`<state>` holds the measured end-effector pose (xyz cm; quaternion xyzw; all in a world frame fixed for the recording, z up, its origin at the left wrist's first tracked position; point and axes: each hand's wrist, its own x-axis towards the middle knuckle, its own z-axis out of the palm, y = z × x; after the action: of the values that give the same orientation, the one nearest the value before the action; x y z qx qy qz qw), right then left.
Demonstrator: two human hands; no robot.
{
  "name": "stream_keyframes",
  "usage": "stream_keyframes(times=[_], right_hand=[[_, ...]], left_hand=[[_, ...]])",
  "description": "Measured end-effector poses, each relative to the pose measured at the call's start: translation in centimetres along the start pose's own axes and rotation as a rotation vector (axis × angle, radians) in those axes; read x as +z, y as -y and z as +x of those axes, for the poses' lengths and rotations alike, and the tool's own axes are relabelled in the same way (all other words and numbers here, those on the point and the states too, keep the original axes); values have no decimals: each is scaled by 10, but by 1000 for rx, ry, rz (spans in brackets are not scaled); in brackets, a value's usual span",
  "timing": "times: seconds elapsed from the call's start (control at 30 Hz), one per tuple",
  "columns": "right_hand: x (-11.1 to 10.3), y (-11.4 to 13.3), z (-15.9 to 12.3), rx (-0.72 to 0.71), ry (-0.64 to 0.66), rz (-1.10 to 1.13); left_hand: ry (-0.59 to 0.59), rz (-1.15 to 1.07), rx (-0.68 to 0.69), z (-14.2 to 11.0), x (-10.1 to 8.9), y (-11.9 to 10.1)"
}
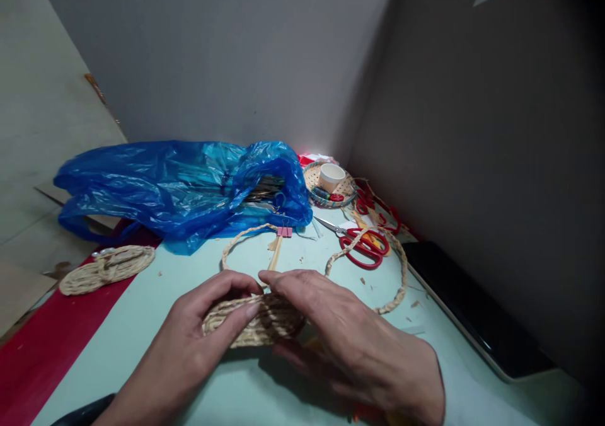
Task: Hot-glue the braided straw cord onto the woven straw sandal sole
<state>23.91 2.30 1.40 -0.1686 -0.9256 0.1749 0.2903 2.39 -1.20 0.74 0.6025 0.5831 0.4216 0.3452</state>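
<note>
The left hand (pixel 203 328) pinches the coiled straw braid (pixel 271 321); the half-curled right hand (pixel 345 319) covers its other end, grip unclear. Probably light, springy, best held by its edges.

Rough, matt, straw-like braided piece (pixel 265 330)

Head-worn camera above table (pixel 174 268), facing forward and down; fingers (pixel 289 283) close, grey wall (pixel 246 54) beyond.

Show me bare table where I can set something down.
Mostly bare: the pale tabletop between the left hand, the red strip and the blue bag, one small scrap aside. Crowded: the back right, where red-handled scissors, braided cord and a basket cluster.
</note>
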Motion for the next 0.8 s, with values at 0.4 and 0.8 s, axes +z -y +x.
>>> stream_keyframes(times=[0.4, 0.8], right_hand=[[-10, -13, -2, -8, -13, -28], [-5, -14, -4, -24, 16, -59]], left_hand=[[-162, 36, 25, -9, 0, -1], [39, -21, 11, -3, -10, 21]])
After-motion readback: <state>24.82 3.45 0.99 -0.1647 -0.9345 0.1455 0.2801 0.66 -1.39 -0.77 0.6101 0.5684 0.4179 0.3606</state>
